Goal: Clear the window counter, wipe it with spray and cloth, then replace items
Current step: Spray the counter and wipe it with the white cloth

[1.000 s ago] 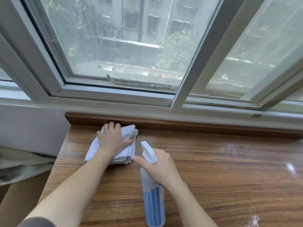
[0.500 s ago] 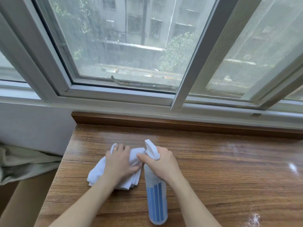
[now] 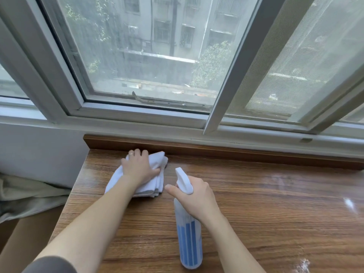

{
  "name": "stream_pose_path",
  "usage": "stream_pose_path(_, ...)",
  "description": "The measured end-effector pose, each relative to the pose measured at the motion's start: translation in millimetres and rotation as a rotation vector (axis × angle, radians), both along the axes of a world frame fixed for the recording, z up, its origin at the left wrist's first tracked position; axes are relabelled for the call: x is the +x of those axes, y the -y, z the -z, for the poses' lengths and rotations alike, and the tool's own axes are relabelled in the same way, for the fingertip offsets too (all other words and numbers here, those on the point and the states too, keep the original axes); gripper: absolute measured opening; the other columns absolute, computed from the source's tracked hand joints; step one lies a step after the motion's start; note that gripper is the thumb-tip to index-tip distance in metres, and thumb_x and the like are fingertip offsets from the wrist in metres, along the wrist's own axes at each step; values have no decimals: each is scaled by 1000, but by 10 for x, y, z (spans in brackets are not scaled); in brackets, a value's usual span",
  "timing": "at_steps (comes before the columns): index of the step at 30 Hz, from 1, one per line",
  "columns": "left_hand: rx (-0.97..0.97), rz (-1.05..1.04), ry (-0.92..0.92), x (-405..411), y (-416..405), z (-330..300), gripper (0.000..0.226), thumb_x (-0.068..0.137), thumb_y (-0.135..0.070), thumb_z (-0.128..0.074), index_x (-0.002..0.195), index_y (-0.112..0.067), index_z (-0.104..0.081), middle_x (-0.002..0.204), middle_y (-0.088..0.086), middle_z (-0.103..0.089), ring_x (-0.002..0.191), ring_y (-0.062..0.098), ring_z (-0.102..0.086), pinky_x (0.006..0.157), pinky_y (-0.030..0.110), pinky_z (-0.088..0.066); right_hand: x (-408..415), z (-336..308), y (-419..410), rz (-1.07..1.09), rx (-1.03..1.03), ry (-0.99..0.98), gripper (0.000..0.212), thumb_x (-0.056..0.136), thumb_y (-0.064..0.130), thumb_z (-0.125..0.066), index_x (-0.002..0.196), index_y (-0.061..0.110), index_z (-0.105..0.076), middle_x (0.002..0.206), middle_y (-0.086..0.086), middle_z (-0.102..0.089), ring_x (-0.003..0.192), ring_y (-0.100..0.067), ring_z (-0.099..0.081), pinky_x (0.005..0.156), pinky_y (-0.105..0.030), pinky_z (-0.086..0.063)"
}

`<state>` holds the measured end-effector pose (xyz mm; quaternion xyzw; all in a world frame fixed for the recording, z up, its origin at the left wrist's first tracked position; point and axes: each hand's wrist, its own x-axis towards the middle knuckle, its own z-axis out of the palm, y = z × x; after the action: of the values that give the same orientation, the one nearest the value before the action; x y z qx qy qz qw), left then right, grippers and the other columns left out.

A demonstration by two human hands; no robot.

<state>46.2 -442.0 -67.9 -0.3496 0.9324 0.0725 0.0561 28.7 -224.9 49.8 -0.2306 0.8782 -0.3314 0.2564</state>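
While the left hand (image 3: 138, 167) lies flat on a folded white cloth (image 3: 155, 181), its fingers spread and straight, it presses the cloth down onto the wooden counter (image 3: 275, 203) near the back left corner. A ring shows on one finger of that hand. The cloth sits just in front of the raised wooden ledge (image 3: 236, 152) that runs along the rear of the counter, with its far end close to or touching the ledge.

To the right of the cloth, and apart from it, the right hand (image 3: 194, 196) grips a spray bottle (image 3: 189, 239) round its neck, fingers curled about it and the index finger stretched out toward the left. The white trigger head (image 3: 184, 180) points away from the person toward the window, and the clear body, holding blue liquid, slants back toward the near edge. Whether the base rests on the counter cannot be told.

The counter surface shines wet at the right. Behind the ledge stands a white-framed window (image 3: 137, 115) with a building and trees outside. A pale fabric (image 3: 23, 196) lies lower down at the left.
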Motion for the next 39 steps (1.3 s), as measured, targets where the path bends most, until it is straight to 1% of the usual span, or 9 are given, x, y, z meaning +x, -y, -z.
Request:
stream_pose_path(3,10,-51,9,-104,43,-5,77,74,-72,-53,126,-15,-48,132,9,-48,127,31,-38,92,49,-38,0,31,-75,1,-10,-30,58,81,66,-66,82,8,-59,79,-7,-66,71,-20,-58,61,-29,-41)
stream_pose_path(7,-41,-40,-15,-33,-99,17,71,74,-71,-52,121,-17,-47,125,6,-49,121,29,-41,87,47,-40,-52,39,-151,17,-31,12,57,81,64,-67,82,7,-58,72,-2,-58,64,-10,-49,62,-29,-39)
stream_pose_path(9,-33,-4,-15,66,-202,28,70,73,-71,-54,119,-18,-46,123,4,-49,119,27,-42,86,46,-41,-69,44,-166,17,-30,22,56,81,63,-67,82,7,-58,70,3,-55,64,-9,-49,62,-29,-39)
stream_pose_path(13,-21,31,-28,414,-531,94,69,68,-71,-59,113,-19,-51,117,2,-52,115,27,-47,81,44,-40,-57,42,-162,10,-34,30,55,79,62,-66,79,8,-57,68,4,-54,65,-10,-49,62,-30,-40)
stream_pose_path(17,-42,111,-82,793,-855,191,65,45,-66,-71,87,-17,-58,88,2,-57,87,30,-58,62,40,-43,-48,48,-179,1,-16,14,47,82,58,-67,70,16,-50,64,5,-50,62,-9,-46,61,-29,-37)
stream_pose_path(19,-82,137,-132,928,-965,230,63,41,-65,-69,80,-17,-58,81,1,-55,80,30,-59,56,38,-44,-60,38,-198,-7,-14,13,47,82,59,-67,68,20,-45,64,6,-47,60,-10,-43,59,-29,-35)
stream_pose_path(23,-122,105,-206,943,-985,226,60,49,-69,-52,78,-16,-58,81,2,-55,80,30,-59,58,37,-42,-84,43,-248,-13,-6,18,47,82,58,-67,66,21,-42,63,6,-45,60,-10,-42,59,-29,-34)
stream_pose_path(27,-140,99,-220,905,-981,214,65,56,-73,-50,81,-15,-60,82,3,-57,82,31,-58,61,39,-40,-99,75,-327,-14,24,18,51,81,59,-67,65,20,-37,60,7,-40,57,-11,-38,57,-29,-32)
stream_pose_path(39,-157,104,-237,920,-994,169,65,60,-75,-47,81,-16,-62,82,2,-58,81,30,-59,60,38,-40,-94,185,-455,37,49,4,55,73,69,-65,60,21,-40,58,7,-46,57,-11,-43,58,-31,-36)
